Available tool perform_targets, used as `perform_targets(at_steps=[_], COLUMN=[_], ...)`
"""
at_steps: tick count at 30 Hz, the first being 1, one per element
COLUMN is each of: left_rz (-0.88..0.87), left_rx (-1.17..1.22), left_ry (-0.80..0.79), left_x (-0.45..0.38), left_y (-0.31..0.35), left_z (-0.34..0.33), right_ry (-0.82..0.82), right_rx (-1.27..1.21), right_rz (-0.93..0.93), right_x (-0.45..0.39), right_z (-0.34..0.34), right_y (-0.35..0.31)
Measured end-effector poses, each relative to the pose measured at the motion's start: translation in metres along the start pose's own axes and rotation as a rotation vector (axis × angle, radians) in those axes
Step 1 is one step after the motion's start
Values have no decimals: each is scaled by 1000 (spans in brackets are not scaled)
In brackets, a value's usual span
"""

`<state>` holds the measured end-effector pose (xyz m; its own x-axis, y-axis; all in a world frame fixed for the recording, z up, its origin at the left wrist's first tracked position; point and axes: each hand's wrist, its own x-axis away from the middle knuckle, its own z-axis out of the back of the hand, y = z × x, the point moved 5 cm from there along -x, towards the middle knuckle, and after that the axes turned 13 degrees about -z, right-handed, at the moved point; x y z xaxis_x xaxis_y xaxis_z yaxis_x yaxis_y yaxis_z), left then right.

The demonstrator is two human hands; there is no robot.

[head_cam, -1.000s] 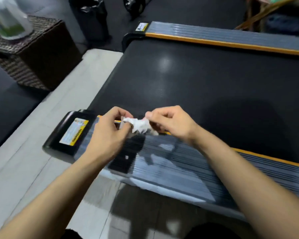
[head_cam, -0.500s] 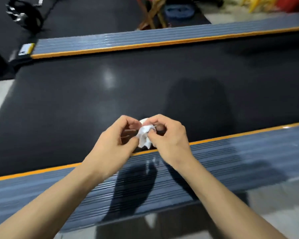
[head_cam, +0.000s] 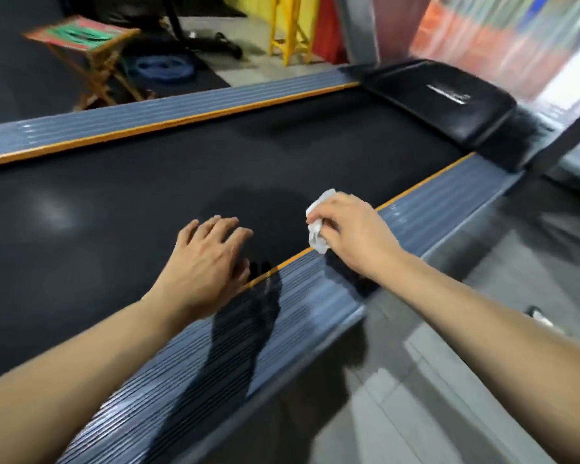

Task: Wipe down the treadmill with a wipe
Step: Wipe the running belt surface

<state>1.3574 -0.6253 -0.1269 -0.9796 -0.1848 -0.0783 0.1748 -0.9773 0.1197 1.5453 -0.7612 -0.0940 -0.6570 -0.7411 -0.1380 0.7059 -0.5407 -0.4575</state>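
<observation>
The treadmill's black belt (head_cam: pixel 131 195) fills the middle of the head view, bounded by ribbed grey side rails with orange edges, one near (head_cam: pixel 315 296) and one far (head_cam: pixel 168 112). My right hand (head_cam: pixel 352 236) grips a crumpled white wipe (head_cam: pixel 317 226) over the inner edge of the near rail. My left hand (head_cam: pixel 208 259) has let go and hovers with spread, relaxed fingers over the belt beside that rail; whether it touches is unclear. The black motor cover (head_cam: pixel 449 102) sits at the belt's far right end.
A grey treadmill upright (head_cam: pixel 359 28) rises behind the motor cover. Beyond the far rail stand a wooden folding stool (head_cam: pixel 87 45), a blue weight plate (head_cam: pixel 163 68) and a yellow frame (head_cam: pixel 292 25). Glossy grey floor (head_cam: pixel 432 380) lies to my near right.
The view swung right toward the motor cover. Both hands pinched the wipe before; now the left has released it and opened, while the right carries it alone to the near rail.
</observation>
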Motion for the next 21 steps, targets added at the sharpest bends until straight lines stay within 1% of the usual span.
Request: perform_targets(at_steps=[2, 6, 9, 11, 13, 17, 21], left_rz=[-13, -75, -93, -76, -52, 31, 45], left_rx=[33, 48, 22, 2, -14, 13, 3], left_ry=[15, -10, 23, 21, 21, 27, 6], left_x=[-28, -85, -141, -183, -228, -308, -358], left_y=[21, 71, 98, 110, 122, 138, 130], left_z=[-2, -36, -57, -67, -73, -82, -92], right_ry=[47, 148, 254, 292, 289, 216, 113], right_rx=[-33, -102, -130, -124, -116, -124, -128], right_rz=[-52, -108, -115, -143, -171, -229, -218], right_x=[7, 18, 3, -18, -42, -94, -173], right_z=[25, 59, 83, 97, 112, 130, 120], right_y=[37, 120, 193, 239, 281, 348, 361])
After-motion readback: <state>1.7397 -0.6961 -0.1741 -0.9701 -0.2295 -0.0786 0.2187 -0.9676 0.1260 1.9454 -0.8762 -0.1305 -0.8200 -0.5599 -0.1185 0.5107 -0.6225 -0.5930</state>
